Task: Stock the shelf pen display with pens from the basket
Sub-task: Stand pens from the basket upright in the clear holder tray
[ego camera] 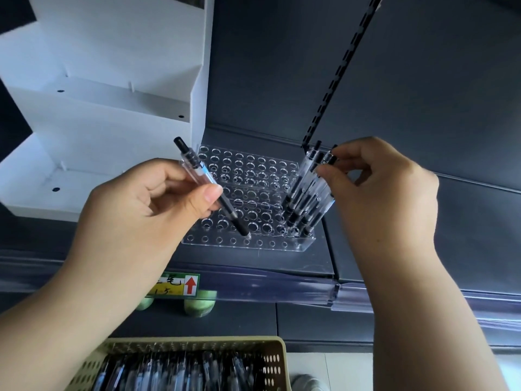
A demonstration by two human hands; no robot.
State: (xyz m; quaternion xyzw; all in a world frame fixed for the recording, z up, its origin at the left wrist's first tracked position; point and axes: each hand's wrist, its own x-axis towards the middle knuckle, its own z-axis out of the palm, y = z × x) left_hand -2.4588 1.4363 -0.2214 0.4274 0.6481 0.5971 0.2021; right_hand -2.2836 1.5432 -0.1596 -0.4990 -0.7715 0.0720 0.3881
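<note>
A dark grey shelf with a dark back panel fills the far and right side of the view, and a black slotted strip runs up the panel. On the left of the shelf stands a white stepped stand with bare tiers.

The left hand reaches in from the near left and the right hand from the near right, both raised in front of the shelf. At the near edge, below the shelf, sits a yellowish perforated basket filled with loose pens that have clear barrels and dark parts.

On the shelf, between the hands, is the pen display, a clear acrylic block in steps, drilled with rows of round holes. Most holes stand unfilled. At its right end a cluster of standing pens sits in the holes, leaning to the right. They have clear barrels, black grips low down and black clickers on top. The right hand's thumb and fingertips are closed on the upper ends of this cluster; which pen they pinch cannot be told.

The left hand pinches a single pen between thumb and fingers at mid-barrel. This pen is clear with a black clicker, a pale blue label band and a black grip. It slants with its tip down, at a hole in the near row of the display.

A green and yellow price label with a red arrow sits on the shelf's near edge.
</note>
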